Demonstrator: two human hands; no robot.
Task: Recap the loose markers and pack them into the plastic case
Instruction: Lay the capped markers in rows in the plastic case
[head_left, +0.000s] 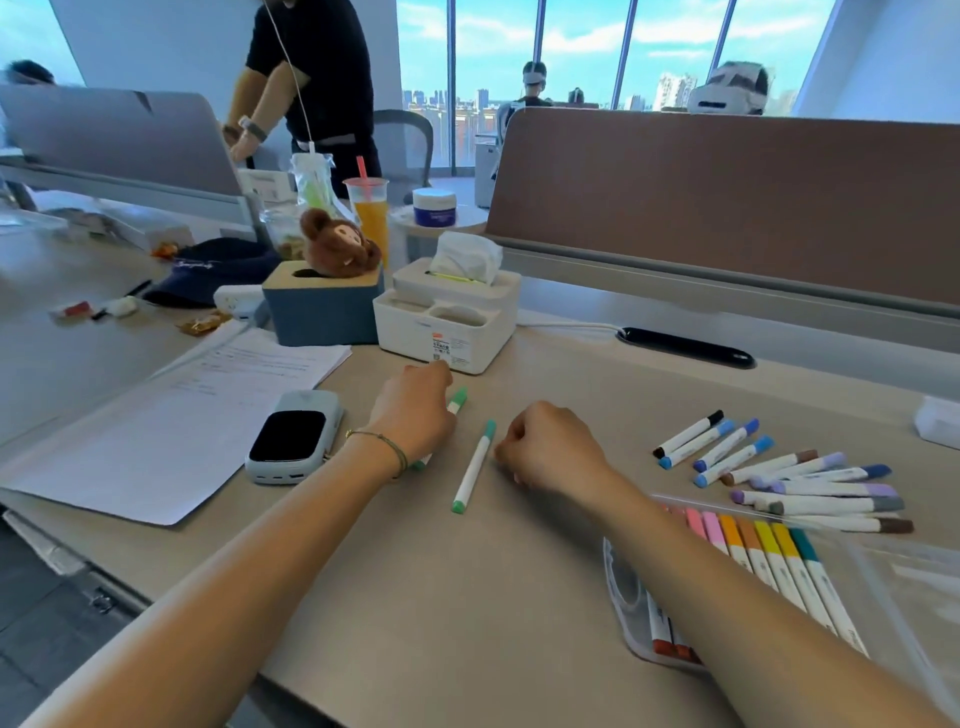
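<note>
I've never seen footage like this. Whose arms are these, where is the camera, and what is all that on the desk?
There is no machine here: a person wears one wide-angle camera on the head, looking forward and down, so you see their own two arms.

The left hand rests over a green-capped marker on the desk; whether it is truly gripped is hidden by the hand. The right hand is curled into a loose fist, and I cannot tell if it holds anything. Between the hands lies a teal marker, apart from both.

On the right, a heap of loose markers lies beyond the clear plastic case, which already has a row of pink, orange, yellow and teal markers packed inside. On the left sit papers and a phone on a grey device. Further back stand tissue boxes.
</note>
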